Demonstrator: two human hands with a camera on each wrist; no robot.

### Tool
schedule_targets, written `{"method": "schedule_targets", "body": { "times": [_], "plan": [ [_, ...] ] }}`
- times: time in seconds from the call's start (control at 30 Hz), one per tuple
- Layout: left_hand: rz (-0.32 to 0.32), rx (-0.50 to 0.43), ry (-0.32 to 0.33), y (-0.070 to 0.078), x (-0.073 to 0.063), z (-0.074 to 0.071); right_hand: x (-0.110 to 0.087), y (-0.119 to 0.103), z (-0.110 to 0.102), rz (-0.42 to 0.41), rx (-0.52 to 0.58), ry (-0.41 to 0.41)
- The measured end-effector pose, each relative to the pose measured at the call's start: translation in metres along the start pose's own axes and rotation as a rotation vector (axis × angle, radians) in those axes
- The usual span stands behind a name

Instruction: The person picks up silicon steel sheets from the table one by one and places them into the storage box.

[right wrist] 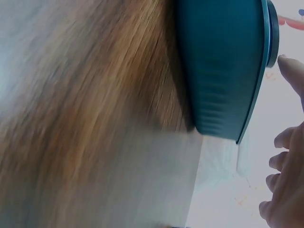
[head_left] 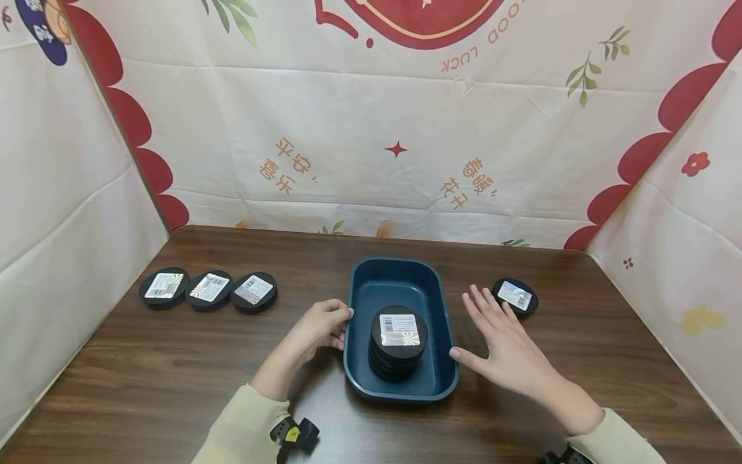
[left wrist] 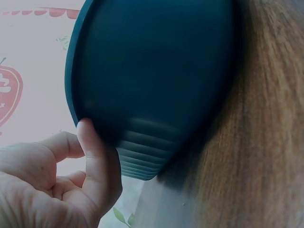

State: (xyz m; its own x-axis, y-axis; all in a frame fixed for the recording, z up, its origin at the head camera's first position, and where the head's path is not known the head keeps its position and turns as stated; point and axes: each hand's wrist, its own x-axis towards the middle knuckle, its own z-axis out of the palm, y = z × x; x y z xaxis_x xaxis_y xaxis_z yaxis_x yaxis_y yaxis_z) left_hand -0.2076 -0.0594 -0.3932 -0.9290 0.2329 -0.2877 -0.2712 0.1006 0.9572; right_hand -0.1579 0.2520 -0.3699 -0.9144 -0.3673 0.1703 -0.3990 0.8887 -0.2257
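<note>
A dark blue rectangular tray [head_left: 388, 277] stands on the table in the head view. Inside it, toward the near end, is a stack of round black discs [head_left: 400, 361], the top one bearing a white barcode label. My left hand [head_left: 321, 327] pinches the tray's left rim; the left wrist view shows its fingers [left wrist: 92, 147] at the ribbed outer wall. On the other side my right hand [head_left: 510, 351] is held with fingers spread and straight, its thumb near the right rim. Just beyond those fingertips lies a single labelled black disc [head_left: 514, 297].
Three more labelled discs form a row at the back left: a left one [head_left: 165, 287], a middle one [head_left: 209, 289] and a right one [head_left: 254, 292]. Printed white cloth [head_left: 348, 116] hangs behind and on both sides of the brown wooden table [head_left: 174, 386].
</note>
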Motion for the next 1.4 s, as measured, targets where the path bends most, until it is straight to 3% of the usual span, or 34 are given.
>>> {"method": "schedule_targets", "body": {
  "times": [1.03, 1.4],
  "plan": [
    [-0.012, -0.008, 0.003, 0.002, 0.0, 0.001, -0.011, 0.046, -0.008, 0.071, -0.026, 0.099],
    [-0.014, -0.015, -0.003, 0.001, 0.0, 0.0, -0.01, 0.07, -0.011, 0.127, -0.033, 0.078]
  ]
}}
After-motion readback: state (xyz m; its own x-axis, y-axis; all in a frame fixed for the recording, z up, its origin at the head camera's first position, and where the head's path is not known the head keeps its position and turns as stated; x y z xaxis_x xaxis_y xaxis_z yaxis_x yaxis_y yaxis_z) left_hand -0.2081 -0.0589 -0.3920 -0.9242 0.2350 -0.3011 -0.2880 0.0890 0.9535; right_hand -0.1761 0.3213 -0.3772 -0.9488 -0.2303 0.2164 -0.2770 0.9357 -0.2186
